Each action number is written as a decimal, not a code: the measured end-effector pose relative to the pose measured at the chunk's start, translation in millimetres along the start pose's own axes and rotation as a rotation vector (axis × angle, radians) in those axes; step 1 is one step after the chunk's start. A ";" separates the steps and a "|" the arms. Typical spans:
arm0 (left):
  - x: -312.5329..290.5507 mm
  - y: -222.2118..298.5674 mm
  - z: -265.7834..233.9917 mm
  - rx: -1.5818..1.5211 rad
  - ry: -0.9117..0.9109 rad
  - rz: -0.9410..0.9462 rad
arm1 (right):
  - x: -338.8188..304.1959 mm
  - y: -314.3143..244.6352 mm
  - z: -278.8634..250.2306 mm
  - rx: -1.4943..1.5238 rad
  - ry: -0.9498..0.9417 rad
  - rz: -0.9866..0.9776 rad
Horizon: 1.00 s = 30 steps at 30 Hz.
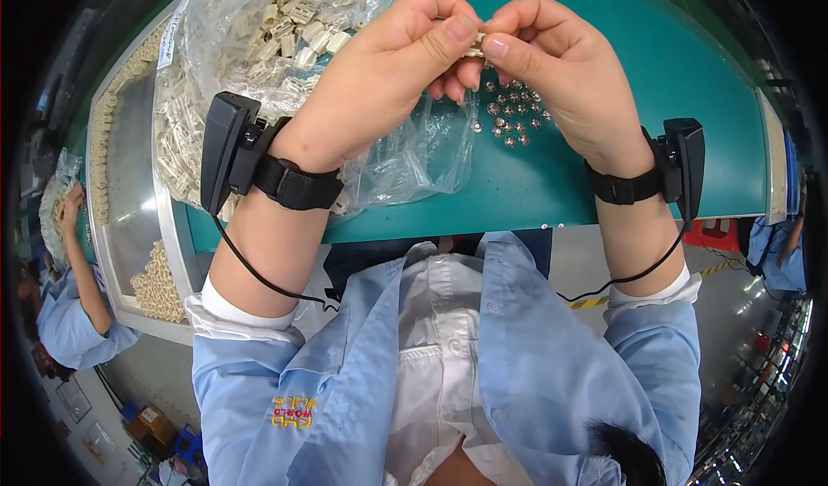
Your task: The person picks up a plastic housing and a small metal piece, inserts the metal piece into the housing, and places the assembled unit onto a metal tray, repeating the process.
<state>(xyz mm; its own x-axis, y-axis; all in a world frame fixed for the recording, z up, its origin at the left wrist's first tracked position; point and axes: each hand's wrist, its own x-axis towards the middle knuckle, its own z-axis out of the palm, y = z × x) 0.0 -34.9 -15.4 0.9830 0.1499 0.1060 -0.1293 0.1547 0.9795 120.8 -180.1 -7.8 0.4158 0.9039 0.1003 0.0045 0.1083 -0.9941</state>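
Over the far part of the green table, my left hand (388, 68) and my right hand (565, 76) meet, thumbs and fingers pinched together. Between their fingertips is a small cream plastic part (475, 49), mostly covered by the fingers. Small round shiny metal pieces (511, 111) lie scattered on the table just below and beside my right hand. A clear plastic bag (418, 163) spreads under and left of my left hand. Inside its open mouth are many cream plastic parts (297, 29) like the one held. Each wrist carries a black strapped device.
The green tabletop (690, 98) ends at a pale right rim. Left of the bag, a metal-framed tray (172, 244) bears rows and a heap of cream parts. Beyond it, a co-worker (82, 313) in blue reaches to another bag. A red stool (714, 234) stands at the right.
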 end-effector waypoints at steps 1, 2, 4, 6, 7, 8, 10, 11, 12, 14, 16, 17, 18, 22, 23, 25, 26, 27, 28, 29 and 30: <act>-0.2 -1.0 -0.2 -0.003 0.008 0.023 | 0.1 0.5 1.7 0.003 0.000 0.000; -1.3 -1.7 -0.8 -0.001 0.009 0.021 | 0.2 1.1 3.5 0.046 -0.020 -0.001; -4.8 -2.4 -2.2 -0.203 0.038 -0.093 | 0.4 2.1 5.5 0.133 -0.058 -0.005; -5.7 -3.5 -2.3 -0.302 0.052 -0.153 | 0.5 1.9 5.1 0.123 -0.079 -0.010; -5.8 -3.8 -2.0 -0.299 0.046 -0.140 | 0.6 1.6 4.8 0.110 -0.101 -0.014; -5.9 -3.9 -1.7 -0.296 0.041 -0.126 | 0.6 1.7 4.5 0.098 -0.123 -0.019; -4.7 -4.8 -1.1 -0.288 0.033 -0.114 | 1.0 4.5 5.3 0.092 -0.114 -0.021; -2.4 -6.1 -1.0 -0.183 0.027 -0.048 | 1.3 6.4 6.0 0.083 -0.106 -0.020; -0.1 -7.2 -1.0 -0.078 0.020 0.018 | 1.6 7.6 6.2 0.074 -0.099 -0.020; 1.1 -6.3 -1.3 0.029 0.011 0.084 | 1.6 9.1 4.7 0.028 -0.100 -0.041; 0.0 -4.3 -1.5 0.014 -0.020 0.088 | 1.0 10.3 3.1 -0.067 -0.108 -0.073; -0.5 -3.4 -1.4 0.006 -0.035 0.089 | 0.8 10.1 3.0 -0.065 -0.107 -0.074; -0.6 -2.9 -0.8 0.007 -0.036 0.088 | 0.7 9.4 3.0 -0.082 -0.095 -0.071; -1.1 -0.8 0.5 -0.018 -0.043 0.067 | -0.6 5.1 4.3 -0.178 -0.064 -0.066; -1.8 0.1 -0.7 -0.046 -0.060 0.037 | -1.8 3.7 5.1 -0.241 -0.055 -0.066; -3.1 1.6 -2.7 -0.105 -0.096 -0.025 | -3.8 1.9 7.6 -0.305 -0.046 -0.066; -3.5 3.4 -2.5 -0.105 -0.096 -0.025 | -4.3 1.3 10.4 -0.406 -0.021 -0.136; -4.1 6.7 -1.7 -0.079 -0.083 -0.056 | -4.4 0.9 13.2 -0.506 0.004 -0.206; -4.7 9.8 -0.9 -0.054 -0.069 -0.087 | -4.4 0.7 14.9 -0.606 0.029 -0.276; -5.2 11.4 -0.5 -0.028 -0.056 -0.118 | -4.2 0.3 15.3 -0.606 0.029 -0.276; -5.3 12.2 -1.5 -0.027 -0.054 -0.117 | -3.0 -0.9 16.0 -0.705 0.045 -0.383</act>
<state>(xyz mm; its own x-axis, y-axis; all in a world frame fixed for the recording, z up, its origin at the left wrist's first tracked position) -6.9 -32.3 -4.3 0.9971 0.0764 0.0015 -0.0164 0.1946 0.9807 105.1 -176.3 -6.6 0.3051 0.8376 0.4531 0.7217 0.1071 -0.6838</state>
